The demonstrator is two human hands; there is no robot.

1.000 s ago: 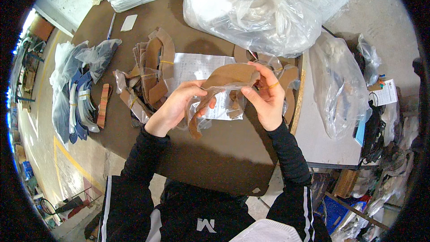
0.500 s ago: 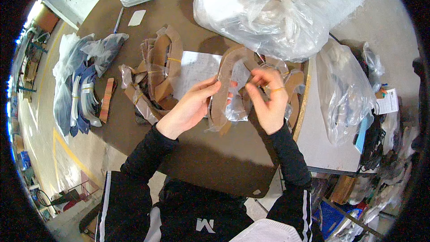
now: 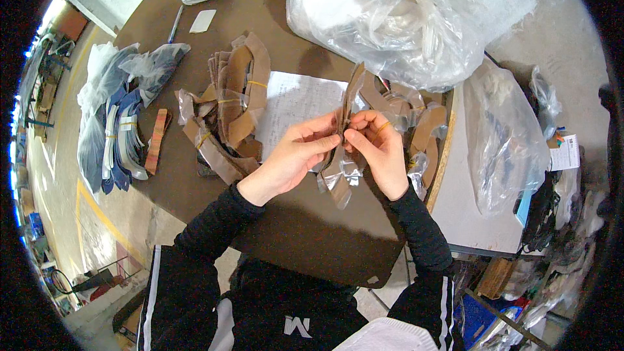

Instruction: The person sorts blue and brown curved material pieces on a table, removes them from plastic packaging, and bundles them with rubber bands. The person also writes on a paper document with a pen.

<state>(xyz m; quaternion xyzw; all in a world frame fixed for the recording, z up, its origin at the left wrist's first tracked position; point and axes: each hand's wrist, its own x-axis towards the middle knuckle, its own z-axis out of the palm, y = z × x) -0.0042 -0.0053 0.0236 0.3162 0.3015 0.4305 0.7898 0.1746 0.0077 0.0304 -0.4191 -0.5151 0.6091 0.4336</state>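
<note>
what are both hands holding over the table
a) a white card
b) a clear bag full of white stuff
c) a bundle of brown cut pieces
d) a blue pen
c: the left hand and right hand pinch a bundle of brown cut pieces between them, held upright above the sheet of paper.

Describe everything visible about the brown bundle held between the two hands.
The brown bundle is a thin stack of curved, leather-like cut pieces, held on edge and nearly upright above the brown table. Clear plastic wrap hangs crumpled around its lower end. The left hand and right hand pinch its middle from either side, over a white paper sheet.
</note>
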